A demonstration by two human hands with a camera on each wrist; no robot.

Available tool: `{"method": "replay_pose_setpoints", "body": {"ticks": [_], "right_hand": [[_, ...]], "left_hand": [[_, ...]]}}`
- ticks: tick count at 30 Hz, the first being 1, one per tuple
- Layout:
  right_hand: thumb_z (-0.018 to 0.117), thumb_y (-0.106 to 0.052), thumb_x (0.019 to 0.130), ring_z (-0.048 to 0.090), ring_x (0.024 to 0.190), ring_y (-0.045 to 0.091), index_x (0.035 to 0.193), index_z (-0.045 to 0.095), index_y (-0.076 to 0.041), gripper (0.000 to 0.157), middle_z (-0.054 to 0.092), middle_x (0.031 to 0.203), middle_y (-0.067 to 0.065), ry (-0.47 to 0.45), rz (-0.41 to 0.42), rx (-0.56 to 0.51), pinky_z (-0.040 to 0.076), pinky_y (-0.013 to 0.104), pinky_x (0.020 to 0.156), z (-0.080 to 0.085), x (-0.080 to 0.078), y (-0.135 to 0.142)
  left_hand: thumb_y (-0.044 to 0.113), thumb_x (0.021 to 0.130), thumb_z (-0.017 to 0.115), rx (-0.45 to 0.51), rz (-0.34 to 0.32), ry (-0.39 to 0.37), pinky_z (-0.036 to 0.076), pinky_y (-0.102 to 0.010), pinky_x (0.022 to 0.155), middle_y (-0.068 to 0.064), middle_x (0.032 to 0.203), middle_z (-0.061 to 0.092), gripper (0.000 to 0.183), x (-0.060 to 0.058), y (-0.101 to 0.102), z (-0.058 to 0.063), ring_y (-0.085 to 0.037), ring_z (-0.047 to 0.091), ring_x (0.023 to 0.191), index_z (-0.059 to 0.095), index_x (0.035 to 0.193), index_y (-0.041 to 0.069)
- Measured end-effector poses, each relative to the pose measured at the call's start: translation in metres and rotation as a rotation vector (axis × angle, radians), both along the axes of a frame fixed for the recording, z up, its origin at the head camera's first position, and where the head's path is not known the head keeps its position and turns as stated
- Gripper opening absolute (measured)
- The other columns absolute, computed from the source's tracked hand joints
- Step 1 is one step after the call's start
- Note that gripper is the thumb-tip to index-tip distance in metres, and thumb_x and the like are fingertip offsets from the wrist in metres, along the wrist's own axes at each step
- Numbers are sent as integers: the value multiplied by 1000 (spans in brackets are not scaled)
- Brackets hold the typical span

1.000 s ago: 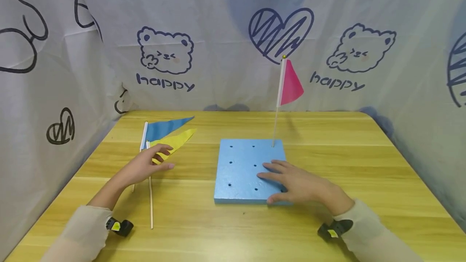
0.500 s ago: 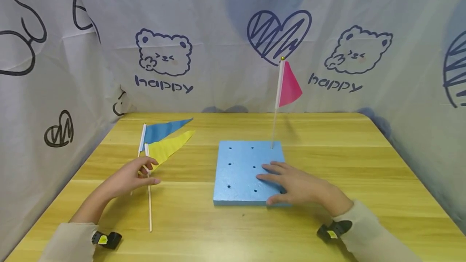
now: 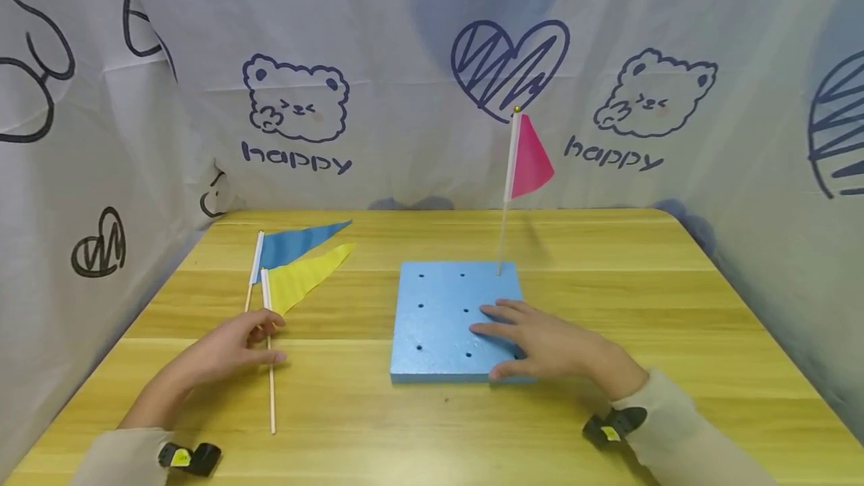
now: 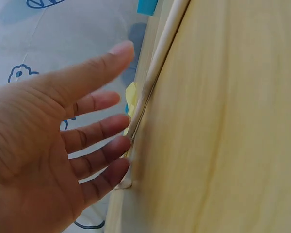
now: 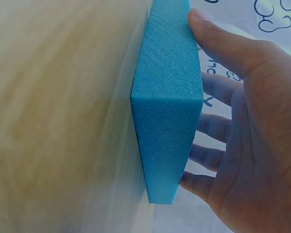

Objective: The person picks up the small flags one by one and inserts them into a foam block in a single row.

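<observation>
Your left hand [image 3: 229, 351] hangs loose, empty, over the yellow flag's stick [image 3: 272, 400], left of the blue board [image 3: 439, 332]; right hand [image 3: 553, 340] spread on the board. Best pinch squarely.

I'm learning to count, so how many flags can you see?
3. The pink flag stands in the blue board; the blue flag and yellow flag lie on the table, partly hidden by the left hand. I see no others.

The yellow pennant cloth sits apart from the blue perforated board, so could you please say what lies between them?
In the head view, only bare wooden tabletop lies between the yellow pennant cloth and the blue perforated board.
</observation>
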State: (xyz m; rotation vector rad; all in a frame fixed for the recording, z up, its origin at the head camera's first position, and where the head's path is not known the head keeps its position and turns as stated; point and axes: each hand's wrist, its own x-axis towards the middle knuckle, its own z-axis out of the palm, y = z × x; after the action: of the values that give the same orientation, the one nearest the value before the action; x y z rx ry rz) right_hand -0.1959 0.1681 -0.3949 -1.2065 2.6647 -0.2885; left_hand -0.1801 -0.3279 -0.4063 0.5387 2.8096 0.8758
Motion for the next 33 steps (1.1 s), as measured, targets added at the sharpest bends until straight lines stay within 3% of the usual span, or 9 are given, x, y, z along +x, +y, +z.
{"method": "replay_pose_setpoints", "body": {"ticks": [11, 23, 30, 33], "right_hand": [[52, -71, 87, 20, 145, 35, 151, 40, -28, 78, 28, 158, 6, 9, -6, 1, 27, 57, 111, 1, -1, -1], [52, -69, 88, 20, 145, 36, 151, 40, -25, 78, 28, 158, 7, 4, 16, -8, 27, 57, 111, 0, -1, 0], [53, -69, 88, 20, 145, 37, 151, 40, -25, 78, 28, 158, 8, -4, 19, -11, 27, 58, 111, 0, -1, 1], [52, -69, 88, 20, 145, 37, 151, 40, -25, 77, 28, 158, 8, -2, 22, -13, 27, 58, 111, 0, -1, 0]], "left_hand": [[38, 81, 80, -11, 27, 50, 47, -47, 89, -3, 111, 63, 53, -2, 3, -2, -25, 56, 101, 62, 118, 6], [26, 81, 81, 5, 25, 58, 45, -52, 95, -9, 116, 63, 51, 2, 8, -5, -32, 58, 109, 60, 121, 3], [22, 78, 84, -4, 96, 61, 48, -54, 90, -23, 120, 57, 76, 4, 13, -4, -39, 59, 107, 45, 135, -9], [20, 78, 84, -7, 114, 44, 50, -52, 88, -23, 118, 57, 79, 4, 14, -3, -37, 60, 104, 41, 137, -12]]}}
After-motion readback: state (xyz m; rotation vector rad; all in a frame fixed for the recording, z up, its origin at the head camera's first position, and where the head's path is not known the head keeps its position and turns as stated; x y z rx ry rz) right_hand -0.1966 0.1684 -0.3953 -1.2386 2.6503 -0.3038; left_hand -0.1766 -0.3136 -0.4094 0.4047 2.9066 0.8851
